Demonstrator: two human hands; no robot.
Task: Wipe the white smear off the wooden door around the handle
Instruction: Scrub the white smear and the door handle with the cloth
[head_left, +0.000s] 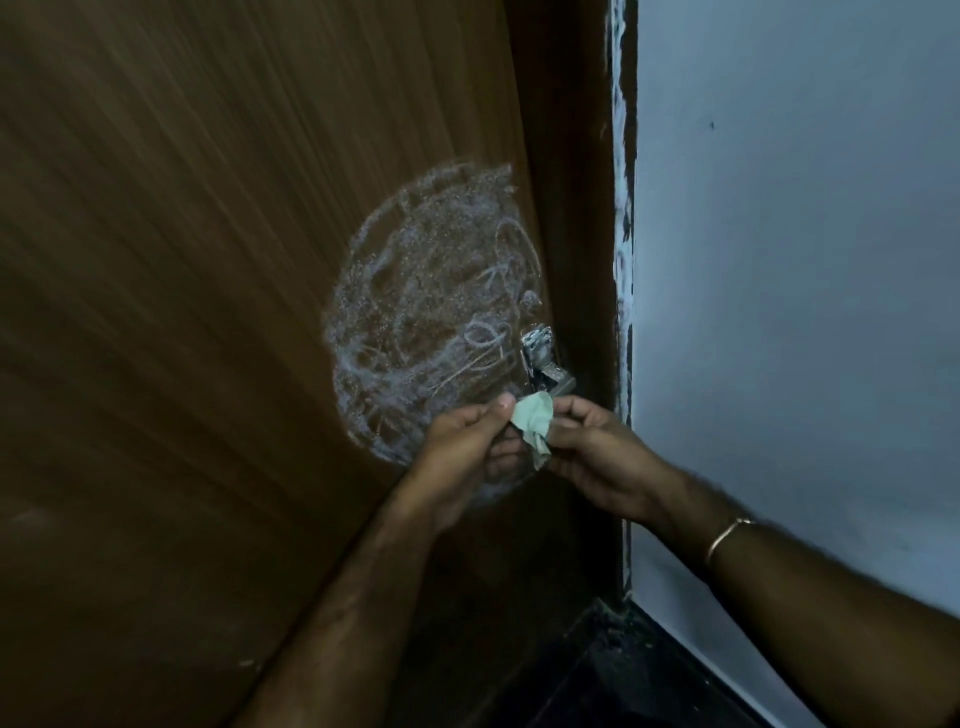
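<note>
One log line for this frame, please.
left hand + right hand: holding cloth | smear: unwiped | handle: untouched

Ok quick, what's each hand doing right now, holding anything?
Left hand: closed, pinching one side of the pale green cloth.
Right hand: closed, pinching the other side of the same cloth.

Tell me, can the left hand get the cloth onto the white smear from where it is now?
Probably yes: the left hand pinches the pale green cloth together with the right hand, right in front of the white smear, and nothing lies between them.
</note>
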